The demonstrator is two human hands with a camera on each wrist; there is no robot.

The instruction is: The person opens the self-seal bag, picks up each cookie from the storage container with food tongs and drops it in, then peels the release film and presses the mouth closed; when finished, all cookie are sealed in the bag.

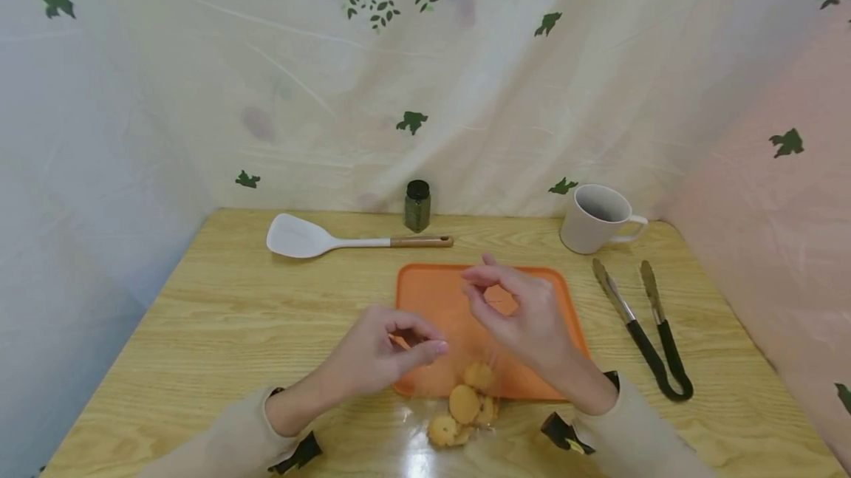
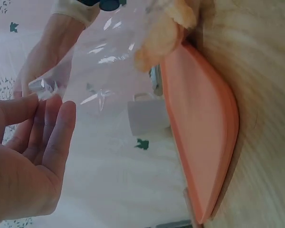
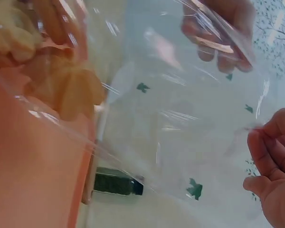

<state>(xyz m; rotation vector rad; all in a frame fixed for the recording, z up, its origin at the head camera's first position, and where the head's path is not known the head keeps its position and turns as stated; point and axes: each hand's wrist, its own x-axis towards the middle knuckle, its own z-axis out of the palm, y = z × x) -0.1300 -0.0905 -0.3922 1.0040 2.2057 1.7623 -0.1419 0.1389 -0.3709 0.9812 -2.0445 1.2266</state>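
Note:
A clear plastic bag (image 3: 173,114) hangs between both hands, with several round golden cookies (image 1: 464,404) in its lower part. My left hand (image 1: 385,351) pinches one upper edge of the bag between thumb and fingers. Higher up and to the right, my right hand (image 1: 521,315) pinches the other upper edge between thumb and forefinger. In the right wrist view the film is stretched between the two hands. The cookies hang over the near edge of an orange tray (image 1: 419,286), which the hands partly hide. How far the bag's mouth is parted I cannot tell.
A white spatula (image 1: 299,236) with a wooden handle end lies behind the tray on the left. Behind it stands a dark-lidded green jar (image 1: 417,208). At the right are a white mug (image 1: 588,230) and black-handled tongs (image 1: 654,345), lying spread on the wooden table (image 1: 219,330).

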